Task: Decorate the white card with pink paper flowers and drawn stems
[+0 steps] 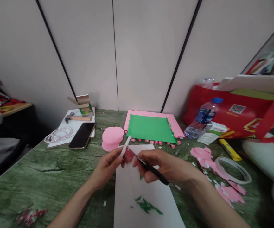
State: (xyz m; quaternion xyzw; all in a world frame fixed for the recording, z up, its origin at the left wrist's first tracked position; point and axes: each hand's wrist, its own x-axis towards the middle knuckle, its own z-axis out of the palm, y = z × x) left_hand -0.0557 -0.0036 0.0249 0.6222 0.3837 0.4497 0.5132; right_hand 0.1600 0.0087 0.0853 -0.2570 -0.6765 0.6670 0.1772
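My left hand (107, 167) pinches a narrow white strip (125, 145) that sticks up between thumb and fingers. Just behind its fingertips shows a small pink curled paper piece (128, 156), partly hidden. Closed around black-handled scissors (154, 171), my right hand (162, 163) brings the blades up against the strip. Whether the blades are apart is too small to tell. Below both hands lies a white sheet (127, 209) with several green paper leaf pieces (147, 205) on it. A stack of pink paper ovals (111, 137) is beyond my left hand.
Green paper (151, 128) lies on pink sheets, small pink curls along its front edge. Left are a phone (82, 135), hammer (81, 118) and beads (59, 134). Right are a bottle (203, 117), red bag (222, 104), tape roll (246, 172), glue stick (229, 149) and pink scraps (229, 193).
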